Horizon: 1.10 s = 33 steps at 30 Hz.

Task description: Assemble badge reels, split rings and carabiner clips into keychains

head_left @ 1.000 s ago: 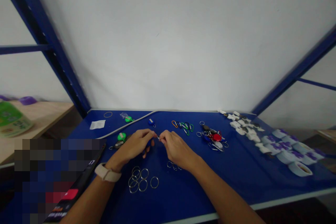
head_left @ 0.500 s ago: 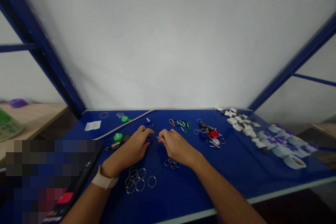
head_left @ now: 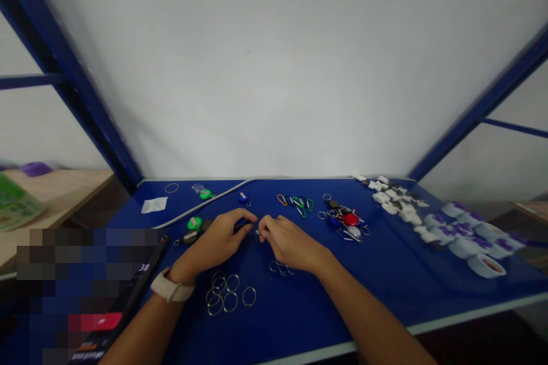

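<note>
So both hands are pulled in close over the middle of a blue counter, nearly meeting, with only a narrow gap between the fingertips. The left hand, with a pale watch band on its wrist, has its fingers curled around a dark little piece, though it's mostly hidden and too small to identify. The right hand is pinched narrow at a tiny silver bit, which sits right in that gap, just off the right fingertips and a touch closer to them than to the left hand. Its long axis looks like it runs roughly across the gap, from hand to hand, but it's too small to be sure. Below the hands is a loose spread of steel split rings, with a smaller clump of rings under the right hand. Ahead of them lie colored carabiners and a heap of keychains, and a green tag sits just past the left hand.
</note>
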Each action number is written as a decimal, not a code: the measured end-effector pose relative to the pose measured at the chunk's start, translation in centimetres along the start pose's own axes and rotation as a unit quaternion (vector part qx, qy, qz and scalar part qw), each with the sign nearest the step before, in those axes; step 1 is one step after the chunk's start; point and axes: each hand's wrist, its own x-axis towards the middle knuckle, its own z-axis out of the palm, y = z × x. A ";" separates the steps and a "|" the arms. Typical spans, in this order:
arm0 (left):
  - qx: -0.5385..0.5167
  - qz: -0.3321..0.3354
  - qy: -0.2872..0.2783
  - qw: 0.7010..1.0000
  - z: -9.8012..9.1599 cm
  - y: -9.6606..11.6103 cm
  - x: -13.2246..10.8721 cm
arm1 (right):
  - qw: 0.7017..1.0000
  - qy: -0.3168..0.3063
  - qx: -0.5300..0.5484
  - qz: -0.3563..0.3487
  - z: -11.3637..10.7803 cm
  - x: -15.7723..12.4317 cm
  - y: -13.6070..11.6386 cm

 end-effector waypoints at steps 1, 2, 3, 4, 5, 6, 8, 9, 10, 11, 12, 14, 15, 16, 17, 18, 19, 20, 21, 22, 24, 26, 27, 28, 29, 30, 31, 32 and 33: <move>-0.005 -0.001 -0.002 1.000 -0.1 0.1 0.0 | 1.000 0.001 0.000 0.001 0.0 0.0 0.0; -0.009 -0.001 -0.005 1.000 -0.1 0.2 0.0 | 1.000 0.001 0.001 0.002 0.0 0.0 -0.1; -0.013 0.000 -0.008 1.000 -0.2 0.2 0.0 | 1.000 0.003 0.003 0.004 0.0 0.0 -0.1; -0.017 0.002 -0.012 1.000 -0.2 0.2 -0.1 | 1.000 0.004 0.004 0.005 0.0 0.0 -0.2; -0.021 0.004 -0.013 1.000 -0.2 0.2 -0.1 | 1.000 0.003 0.005 0.006 0.0 0.1 -0.2; -0.024 0.006 -0.012 1.000 -0.2 0.1 -0.1 | 1.000 0.002 0.006 0.006 0.0 0.1 -0.3; -0.028 0.011 -0.004 1.000 -0.1 -0.3 -0.2 | 1.000 -0.001 0.004 0.004 0.1 0.1 -0.3; -0.030 0.014 0.000 0.999 -0.1 -0.4 -0.2 | 1.000 -0.001 0.003 0.004 0.1 0.1 -0.3; -0.033 0.017 0.002 0.999 -0.1 -0.5 -0.2 | 1.000 0.000 0.001 0.004 0.1 0.1 -0.3; -0.036 0.020 0.001 0.999 -0.1 -0.6 -0.2 | 1.000 0.002 0.000 0.003 0.2 0.1 -0.3; -0.040 0.023 -0.002 0.999 -0.1 -0.7 -0.2 | 1.000 0.005 -0.001 0.003 0.2 0.1 -0.3; -0.048 0.025 -0.008 0.998 -0.2 -0.7 -0.1 | 1.000 0.010 -0.004 0.001 0.2 0.1 -0.3; -0.051 0.025 -0.010 0.998 -0.3 -0.6 -0.1 | 1.000 0.012 -0.005 0.000 0.1 0.2 -0.3; -0.052 0.024 -0.012 0.998 -0.3 -0.5 -0.1 | 1.000 0.014 -0.008 0.001 0.1 0.2 -0.3; -0.053 0.022 -0.013 0.998 -0.4 -0.5 -0.1 | 1.000 0.016 -0.011 0.002 0.1 0.2 -0.4; -0.053 0.020 -0.014 0.998 -0.4 -0.4 -0.1 | 1.000 0.016 -0.014 0.002 0.1 0.2 -0.4; -0.053 0.017 -0.016 0.998 -0.4 -0.3 -0.1 | 1.000 0.017 -0.016 0.003 0.0 0.3 -0.4; -0.054 0.013 -0.019 0.998 -0.5 -0.3 -0.2 | 1.000 0.018 -0.019 0.002 0.0 0.3 -0.5; -0.054 0.010 -0.021 0.998 -0.5 -0.2 -0.2 | 1.000 0.019 -0.020 0.001 0.0 0.3 -0.5; -0.054 0.008 -0.023 0.998 -0.5 -0.2 -0.2 | 1.000 0.019 -0.021 -0.001 0.0 0.3 -0.5; -0.052 0.011 -0.025 0.998 -0.6 -0.1 -0.2 | 1.000 0.020 -0.024 -0.003 0.0 0.4 -0.6; -0.050 0.020 -0.027 0.998 -0.6 -0.1 -0.1 | 0.999 0.021 -0.030 -0.002 0.0 0.4 -0.8; -0.049 0.023 -0.029 0.998 -0.6 -0.1 -0.1 | 0.999 0.023 -0.034 -0.001 0.0 0.5 -0.8; -0.047 0.025 -0.032 0.998 -0.6 -0.2 -0.1 | 0.999 0.024 -0.041 0.001 0.1 0.5 -0.9; -0.046 0.026 -0.033 0.998 -0.6 -0.2 -0.1 | 0.999 0.024 -0.048 0.003 0.1 0.5 -1.0; -0.044 0.027 -0.034 0.998 -0.6 -0.3 -0.1 | 0.998 0.025 -0.056 0.004 0.1 0.6 -1.0; -0.043 0.029 -0.035 0.998 -0.5 -0.4 -0.1 | 0.998 0.025 -0.063 0.006 0.2 0.6 -1.1; -0.041 0.029 -0.037 0.998 -0.5 -0.5 -0.1 | 0.997 0.026 -0.070 0.009 0.2 0.7 -1.2; -0.039 0.028 -0.038 0.998 -0.4 -0.6 -0.1 | 0.997 0.026 -0.077 0.012 0.3 0.7 -1.2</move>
